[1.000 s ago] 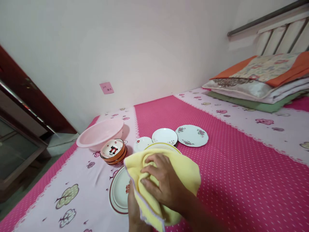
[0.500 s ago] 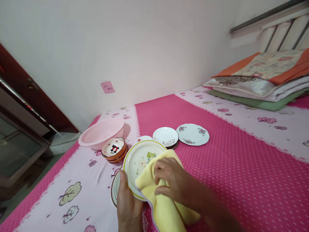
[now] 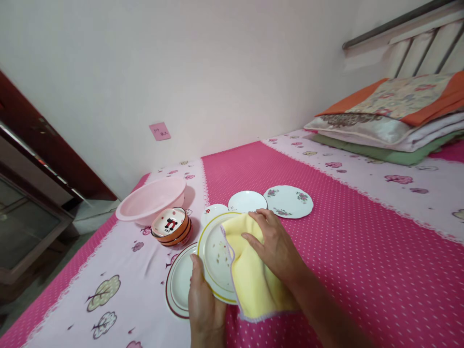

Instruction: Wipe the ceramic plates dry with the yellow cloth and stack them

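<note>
My left hand [image 3: 205, 299] grips the lower left rim of a white plate [image 3: 213, 246] with a yellow edge, thumb on top; its other fingers are hidden beneath. The plate is tilted up off the bed. My right hand [image 3: 273, 241] presses a yellow cloth [image 3: 250, 270] onto the plate's right side, its fingers bent over the far rim with the cloth. Below and left, a brown-rimmed plate [image 3: 179, 285] lies partly covered by the held plate. Just beyond are a small white dish [image 3: 213, 211], a white saucer [image 3: 248, 200] and a flowered plate [image 3: 289, 201].
A pink basin [image 3: 152, 200] stands at the left, near the wall, with a stack of orange cat bowls [image 3: 172, 229] in front of it. Folded bedding [image 3: 391, 121] lies at the far right on the pink bedspread [image 3: 355, 270]. The bed's edge runs along the left.
My right hand and the cloth have moved up and right across the plate, covering its flower print. My left hand and the plate have shifted right, uncovering more of the brown-rimmed plate.
</note>
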A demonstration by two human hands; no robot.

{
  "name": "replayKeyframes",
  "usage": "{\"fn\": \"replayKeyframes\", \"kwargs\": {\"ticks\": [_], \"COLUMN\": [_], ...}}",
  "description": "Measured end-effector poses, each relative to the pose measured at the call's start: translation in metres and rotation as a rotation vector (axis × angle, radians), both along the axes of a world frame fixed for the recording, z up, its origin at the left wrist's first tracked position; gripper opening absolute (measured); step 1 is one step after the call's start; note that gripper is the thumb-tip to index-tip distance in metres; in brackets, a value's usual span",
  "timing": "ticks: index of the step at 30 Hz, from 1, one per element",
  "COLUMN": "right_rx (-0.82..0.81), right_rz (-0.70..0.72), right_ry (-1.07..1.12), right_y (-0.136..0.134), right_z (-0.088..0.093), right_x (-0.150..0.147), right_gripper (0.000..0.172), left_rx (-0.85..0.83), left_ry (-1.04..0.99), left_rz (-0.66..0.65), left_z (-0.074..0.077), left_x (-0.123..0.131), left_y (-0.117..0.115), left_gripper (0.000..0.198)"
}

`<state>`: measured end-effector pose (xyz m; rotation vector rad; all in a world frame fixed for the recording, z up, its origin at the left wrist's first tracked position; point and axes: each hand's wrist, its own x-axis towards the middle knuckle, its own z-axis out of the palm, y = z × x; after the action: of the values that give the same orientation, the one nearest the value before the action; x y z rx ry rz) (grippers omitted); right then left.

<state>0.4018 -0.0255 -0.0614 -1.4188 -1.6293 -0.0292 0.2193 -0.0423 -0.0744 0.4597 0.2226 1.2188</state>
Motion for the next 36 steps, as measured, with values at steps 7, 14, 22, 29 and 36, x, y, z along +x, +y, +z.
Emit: {"fn": "replayKeyframes", "kwargs": {"ticks": [7,14,22,29,36], "right_rx": [-0.146,-0.233,0.135,0.02,0.061], "right_rz": [-0.163,0.002,0.171,0.142,0.14], "right_ry": [-0.203,-0.274,-0.306,-0.192,-0.008], "right_y": [-0.009,-0.031,-0.06,-0.061,-0.035], "right_z": [-0.005,0.012,-0.004,0.021,0.017], "right_x": [-0.01,-0.019,-0.046,-0.081,-0.074], "right_gripper": [0.037,0.018,0.045,0.027,0.022], "left_rx": [-0.25,-0.193,-0.176,-0.292,-0.243], "left_ry": [0.141,0.185,0.083,0.16,0.302], "left_rz": [0.385,0.49,0.363,0.058,0.175], "left_z": [0.024,0.018,0.022,0.022,0.018], "left_x": [0.004,-0.003,0.0,-0.002,0.014], "left_y": [-0.004,-0.003,-0.012,-0.019,-0.016], "left_gripper": [0.053,0.057,0.06,0.056,0.04]}}
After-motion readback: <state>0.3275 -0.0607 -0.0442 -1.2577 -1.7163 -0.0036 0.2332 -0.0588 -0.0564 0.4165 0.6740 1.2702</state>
